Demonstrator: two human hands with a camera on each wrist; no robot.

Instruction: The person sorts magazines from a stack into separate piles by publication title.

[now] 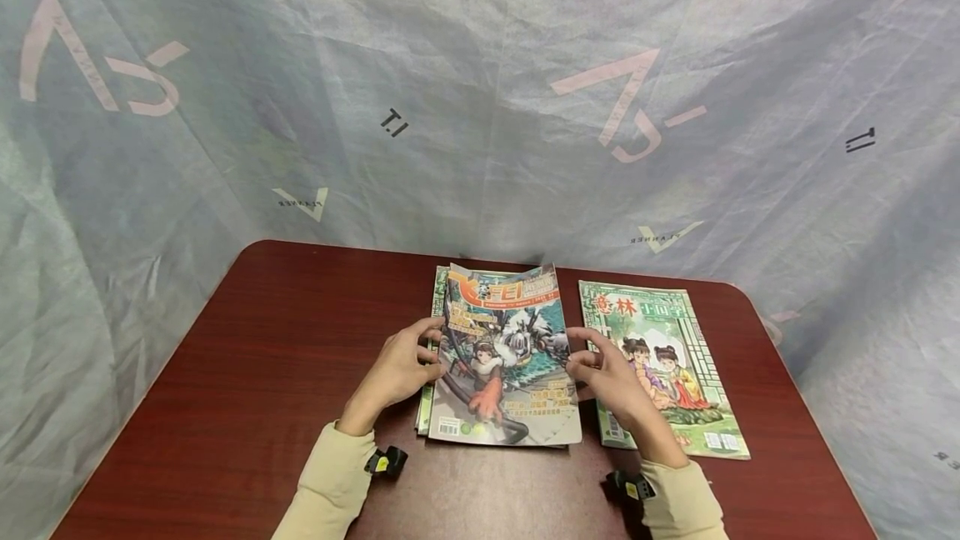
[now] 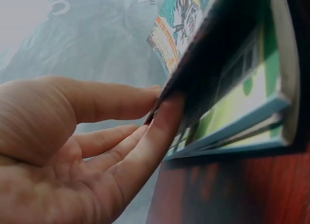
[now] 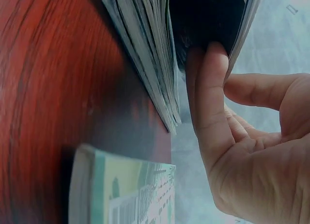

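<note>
A comic magazine [image 1: 502, 357] with an orange title and an animated figure on its cover lies over a small stack, raised slightly off it. My left hand [image 1: 397, 369] pinches its left edge between thumb and fingers. On the opposite side, my right hand [image 1: 611, 377] pinches the right edge. The left wrist view shows a gap between the lifted magazine and the green-covered magazines [image 2: 242, 100] below. Seen from the right wrist, thick page edges of the stack [image 3: 145, 54] rest on the table, under the raised magazine.
To the right lies another green magazine [image 1: 697, 390] with two cartoon children on the cover, partly behind my right hand and forearm. The dark red table [image 1: 277, 357] has rounded far corners. Grey printed cloth [image 1: 480, 107] hangs behind and along both sides.
</note>
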